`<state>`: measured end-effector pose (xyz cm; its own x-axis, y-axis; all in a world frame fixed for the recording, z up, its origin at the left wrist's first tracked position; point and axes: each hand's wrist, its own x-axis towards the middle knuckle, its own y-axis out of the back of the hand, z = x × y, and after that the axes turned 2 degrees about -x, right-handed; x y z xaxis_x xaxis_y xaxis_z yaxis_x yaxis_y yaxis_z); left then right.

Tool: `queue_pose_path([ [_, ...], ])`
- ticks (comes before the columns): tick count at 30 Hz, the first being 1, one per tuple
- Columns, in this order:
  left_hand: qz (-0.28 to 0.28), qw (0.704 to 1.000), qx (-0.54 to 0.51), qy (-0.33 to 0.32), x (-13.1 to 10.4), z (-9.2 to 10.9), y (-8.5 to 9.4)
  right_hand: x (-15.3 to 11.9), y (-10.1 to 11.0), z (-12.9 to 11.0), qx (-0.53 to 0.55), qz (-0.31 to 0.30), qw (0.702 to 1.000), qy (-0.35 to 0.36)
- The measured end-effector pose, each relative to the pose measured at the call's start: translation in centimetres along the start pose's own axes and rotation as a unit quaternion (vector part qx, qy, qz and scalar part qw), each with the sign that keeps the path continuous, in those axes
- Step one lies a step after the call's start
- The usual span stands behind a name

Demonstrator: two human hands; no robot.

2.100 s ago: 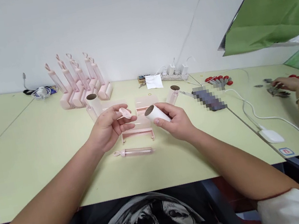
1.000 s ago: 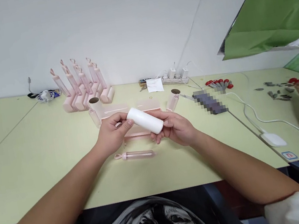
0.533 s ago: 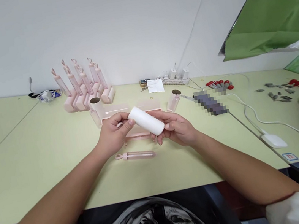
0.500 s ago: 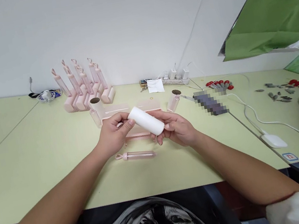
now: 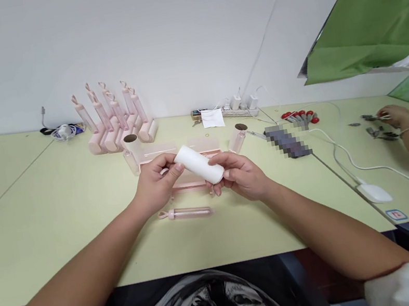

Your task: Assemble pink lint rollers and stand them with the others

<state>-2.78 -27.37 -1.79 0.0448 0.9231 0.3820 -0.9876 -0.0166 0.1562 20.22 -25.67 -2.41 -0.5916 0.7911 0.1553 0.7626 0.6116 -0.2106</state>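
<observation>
A white roll [image 5: 199,164], slanting down to the right, is held between my two hands above the table. My left hand [image 5: 158,182] pinches its upper left end with thumb and fingers. Around the lower right end curl the fingers of my right hand [image 5: 242,174]. Behind and under the roll lies a pink plastic case [image 5: 189,188], partly hidden by my hands. In front of it rests a clear pink tube with a loop [image 5: 189,212]. Brown-cored rolls [image 5: 132,145] stand at the case's left and right, each beside a clear pink piece [image 5: 238,142].
Several assembled pink lint rollers [image 5: 115,121] stand at the back left. A power strip [image 5: 236,109] with chargers runs along the wall. Rightward are a blurred dark object [image 5: 287,141], a white cable, red-ended grey parts [image 5: 301,117] and a co-worker's hands [image 5: 400,118] over small grey parts.
My right index finger has come over the top of the roll, which stays in nearly the same place. At the right, the co-worker's hand has reached forward to the small grey parts.
</observation>
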Motion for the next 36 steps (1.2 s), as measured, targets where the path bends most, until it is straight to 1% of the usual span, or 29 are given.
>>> queue_pose_path([
  [3,0.010,1.000,0.001,0.000,-0.2,-0.1,-0.2,0.1,-0.4,0.3,0.043,0.024,0.999,-0.003],
  [6,0.020,0.999,-0.023,0.027,-0.4,-0.2,-0.6,0.4,-0.5,0.5,0.116,0.068,0.990,-0.044],
  [9,0.041,0.991,-0.101,0.079,-0.5,-0.2,-1.0,0.7,-0.4,0.4,0.182,0.114,0.973,-0.089],
  [12,0.085,0.971,-0.203,0.095,-0.5,0.2,-1.6,0.6,-0.8,0.1,0.210,0.134,0.961,-0.116],
  [14,0.106,0.961,-0.242,0.085,-0.6,0.6,-2.1,0.3,-1.6,0.0,0.204,0.105,0.963,-0.139],
  [16,0.109,0.957,-0.258,0.071,-1.1,1.1,-2.8,-0.1,-2.8,0.1,0.188,0.040,0.968,-0.164],
  [18,0.095,0.959,-0.258,0.067,-1.8,1.4,-3.6,-0.4,-4.1,0.6,0.170,-0.026,0.968,-0.180],
  [19,0.082,0.961,-0.253,0.071,-2.2,1.5,-4.1,-0.5,-4.6,0.9,0.161,-0.045,0.969,-0.181],
  [21,0.039,0.965,-0.241,0.092,-3.0,1.6,-5.0,-0.5,-5.4,1.5,0.138,-0.054,0.973,-0.174],
  [23,-0.006,0.965,-0.235,0.115,-3.4,1.4,-5.5,-0.4,-5.6,1.8,0.102,-0.037,0.980,-0.167],
  [24,-0.017,0.966,-0.231,0.115,-3.4,1.3,-5.5,-0.4,-5.5,1.7,0.075,-0.025,0.983,-0.167],
  [26,-0.008,0.975,-0.209,0.077,-3.1,1.1,-4.8,-0.3,-4.8,1.2,-0.004,-0.008,0.986,-0.168],
  [28,0.025,0.988,-0.154,-0.006,-2.2,1.1,-3.1,-0.3,-3.6,0.2,-0.118,0.011,0.981,-0.156],
  [29,0.031,0.992,-0.114,-0.036,-1.7,1.1,-2.0,-0.2,-2.8,-0.2,-0.183,0.034,0.973,-0.137],
  [30,0.037,0.995,-0.069,-0.056,-1.2,1.2,-0.8,-0.2,-1.9,-0.7,-0.253,0.068,0.959,-0.112],
  [32,0.059,0.995,0.013,-0.084,-0.3,1.3,1.5,-0.1,-0.2,-1.2,-0.393,0.121,0.908,-0.077],
  [34,0.078,0.990,0.067,-0.092,0.5,1.3,3.3,0.1,1.1,-1.3,-0.478,0.116,0.867,-0.082],
  [36,0.082,0.985,0.118,-0.101,1.0,1.4,4.5,0.3,1.9,-1.1,-0.515,0.092,0.845,-0.111],
])
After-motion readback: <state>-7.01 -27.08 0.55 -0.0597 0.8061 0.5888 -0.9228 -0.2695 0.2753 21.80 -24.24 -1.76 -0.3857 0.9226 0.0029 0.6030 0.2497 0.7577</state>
